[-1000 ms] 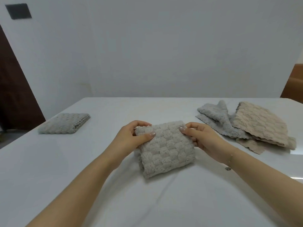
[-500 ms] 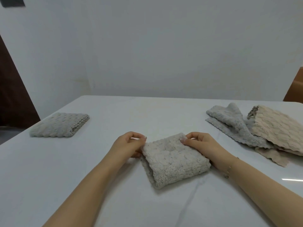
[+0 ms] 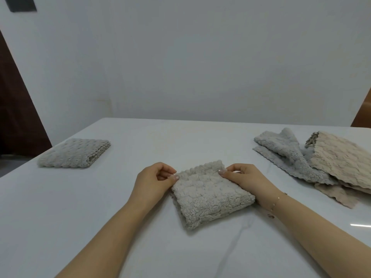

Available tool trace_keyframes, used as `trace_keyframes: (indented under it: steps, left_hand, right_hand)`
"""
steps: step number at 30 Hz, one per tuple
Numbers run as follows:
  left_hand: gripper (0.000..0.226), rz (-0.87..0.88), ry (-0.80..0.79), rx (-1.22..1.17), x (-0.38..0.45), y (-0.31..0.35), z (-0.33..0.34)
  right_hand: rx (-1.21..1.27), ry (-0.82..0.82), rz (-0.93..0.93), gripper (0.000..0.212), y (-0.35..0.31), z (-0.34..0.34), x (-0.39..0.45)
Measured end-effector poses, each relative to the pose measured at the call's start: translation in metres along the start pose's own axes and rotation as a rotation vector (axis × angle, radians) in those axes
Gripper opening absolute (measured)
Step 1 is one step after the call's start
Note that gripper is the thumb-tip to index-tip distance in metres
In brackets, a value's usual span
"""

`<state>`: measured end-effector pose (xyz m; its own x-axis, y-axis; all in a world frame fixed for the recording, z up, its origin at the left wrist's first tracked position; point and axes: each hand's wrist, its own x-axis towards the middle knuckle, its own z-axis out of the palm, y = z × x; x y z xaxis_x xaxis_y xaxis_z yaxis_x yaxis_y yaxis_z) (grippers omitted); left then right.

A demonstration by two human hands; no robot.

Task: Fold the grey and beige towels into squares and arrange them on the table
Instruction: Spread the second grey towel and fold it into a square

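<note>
You get soft, even, dimmish light; a glare streak on the table (image 3: 360, 225) at right; wide-angle bending at the edges.

Both hands, left hand (image 3: 155, 180) and right hand (image 3: 248, 180), apparently pinch the folded towel's (image 3: 210, 194) far corners on the table (image 3: 100, 207).

Folded grey towel (image 3: 210, 193) lies flat on the table (image 3: 80, 217) before me, a rough square set askew, bubbly weave up. Second folded square (image 3: 74, 153) far left. Unfolded grey towel (image 3: 289, 155) crumpled far right, beige towel (image 3: 341, 157) draped partly over it.
</note>
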<state>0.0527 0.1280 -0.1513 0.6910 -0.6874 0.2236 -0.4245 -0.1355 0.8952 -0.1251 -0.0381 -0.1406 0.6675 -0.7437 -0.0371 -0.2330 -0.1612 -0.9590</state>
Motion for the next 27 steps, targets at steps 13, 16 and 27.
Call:
trace_keyframes:
  steps: [13, 16, 27]
  left_hand:
    - [0.015, 0.331, 0.043, 0.196, -0.021, 0.034, 0.008]
    - [0.032, 0.331, -0.306, 0.347, -0.031, 0.046, 0.025]
    - [0.052, 0.263, -0.515, 0.700, -0.025, 0.021, 0.042]
  right_hand:
    - [0.310, -0.253, 0.027, 0.041, 0.000, -0.025, -0.017]
    - [0.278, -0.248, 0.005, 0.051, -0.001, -0.020, -0.018]
    - [0.156, -0.237, -0.139, 0.047, 0.004, -0.020, -0.048]
